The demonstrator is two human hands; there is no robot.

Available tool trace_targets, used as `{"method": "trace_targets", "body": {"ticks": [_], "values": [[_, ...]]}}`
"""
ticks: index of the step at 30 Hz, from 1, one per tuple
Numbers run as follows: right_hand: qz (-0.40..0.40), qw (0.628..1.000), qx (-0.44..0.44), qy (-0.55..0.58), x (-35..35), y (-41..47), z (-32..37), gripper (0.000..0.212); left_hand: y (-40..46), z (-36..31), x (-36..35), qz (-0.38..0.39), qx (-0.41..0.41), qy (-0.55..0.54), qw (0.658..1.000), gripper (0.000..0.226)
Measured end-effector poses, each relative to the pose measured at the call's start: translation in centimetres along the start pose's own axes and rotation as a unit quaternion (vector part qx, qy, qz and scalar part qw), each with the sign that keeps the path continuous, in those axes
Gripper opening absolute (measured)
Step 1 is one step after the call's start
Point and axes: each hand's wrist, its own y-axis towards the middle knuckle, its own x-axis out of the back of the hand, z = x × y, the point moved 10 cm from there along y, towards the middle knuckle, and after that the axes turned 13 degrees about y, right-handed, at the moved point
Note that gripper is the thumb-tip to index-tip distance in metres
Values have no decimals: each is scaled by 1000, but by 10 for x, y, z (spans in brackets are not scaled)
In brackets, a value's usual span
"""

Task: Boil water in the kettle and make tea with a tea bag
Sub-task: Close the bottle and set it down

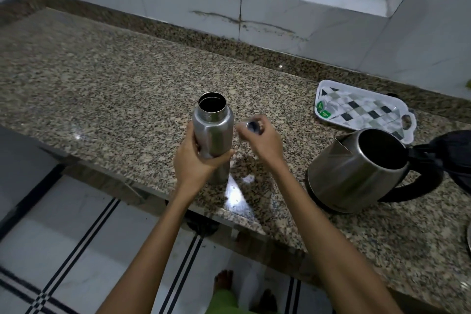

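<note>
A steel water bottle [213,127] stands upright on the granite counter [102,84], its mouth uncovered. My left hand [196,160] is wrapped around its lower body. Just right of the bottle, my right hand [262,140] holds the bottle's cap [251,125], blurred. A steel electric kettle [356,171] with a black handle stands to the right, its lid up and its inside dark. Behind it a white patterned tray [367,112] carries tea bags with green tags [323,109] at its left end.
The counter's front edge runs diagonally below my arms, with tiled floor and my feet beneath. A white tiled wall and ledge back the counter. A dark surface [23,160] lies at the left edge. A metal rim [467,239] shows at far right.
</note>
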Motion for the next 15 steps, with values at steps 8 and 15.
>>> {"method": "trace_targets", "body": {"ticks": [8,15], "values": [[47,970,65,228,-11,-7,114,26,-1,-6,3,-2,-7,5,1000,108],[59,969,122,208,-9,-15,134,34,-1,-5,6,-2,-1,4,1000,108]]}}
